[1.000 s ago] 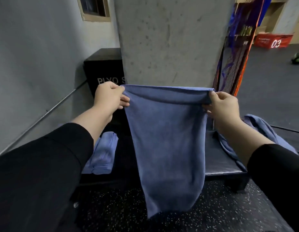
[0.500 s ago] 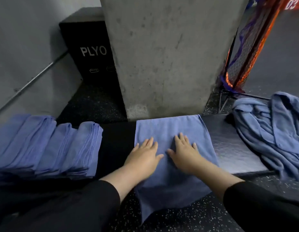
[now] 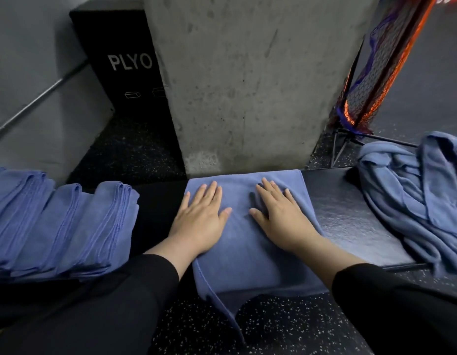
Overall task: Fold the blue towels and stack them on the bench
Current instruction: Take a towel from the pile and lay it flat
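Note:
A blue towel (image 3: 247,254) lies flat across the black bench (image 3: 350,219), its near end hanging over the front edge. My left hand (image 3: 200,221) presses flat on the towel's left part, fingers straight. My right hand (image 3: 281,216) presses flat on its right part, fingers spread. Folded blue towels (image 3: 63,226) lean in a row on the bench at the left. A heap of unfolded blue towels (image 3: 422,196) sits on the bench's right end.
A concrete pillar (image 3: 247,85) rises directly behind the bench. A black box marked PLYO (image 3: 119,65) stands behind it on the left. An orange and blue net frame (image 3: 383,60) leans at the back right. Speckled rubber floor (image 3: 273,329) lies below.
A second ago both hands held the towel up by its top corners. It now lies on the bench, and my flat hands have slid apart and farther across it.

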Demonstrator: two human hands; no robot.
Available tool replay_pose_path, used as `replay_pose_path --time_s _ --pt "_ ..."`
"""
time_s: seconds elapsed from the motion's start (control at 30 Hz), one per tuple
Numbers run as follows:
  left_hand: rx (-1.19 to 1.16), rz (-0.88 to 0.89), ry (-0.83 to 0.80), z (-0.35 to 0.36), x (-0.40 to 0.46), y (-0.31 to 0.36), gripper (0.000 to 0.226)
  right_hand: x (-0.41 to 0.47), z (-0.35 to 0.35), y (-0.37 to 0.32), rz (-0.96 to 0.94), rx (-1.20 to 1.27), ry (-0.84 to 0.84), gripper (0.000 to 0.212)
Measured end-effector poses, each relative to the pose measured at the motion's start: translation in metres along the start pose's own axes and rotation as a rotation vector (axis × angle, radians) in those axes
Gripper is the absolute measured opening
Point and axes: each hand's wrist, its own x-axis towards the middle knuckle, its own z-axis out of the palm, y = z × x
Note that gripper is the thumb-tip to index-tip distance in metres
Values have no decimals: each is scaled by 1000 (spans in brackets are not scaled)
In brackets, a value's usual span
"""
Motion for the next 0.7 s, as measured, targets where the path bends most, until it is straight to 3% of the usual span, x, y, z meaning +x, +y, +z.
replay_pose_path --time_s 0.2,0.37,0.7 --pt "16 -31 -60 -16 22 -8 68 2 -3 5 40 -71 -11 67" --pt "17 5 4 -18 4 21 61 4 4 12 43 -125 -54 72" --pt "-25 80 -56 -5 -3 26 71 25 -4 30 13 -150 -14 65"
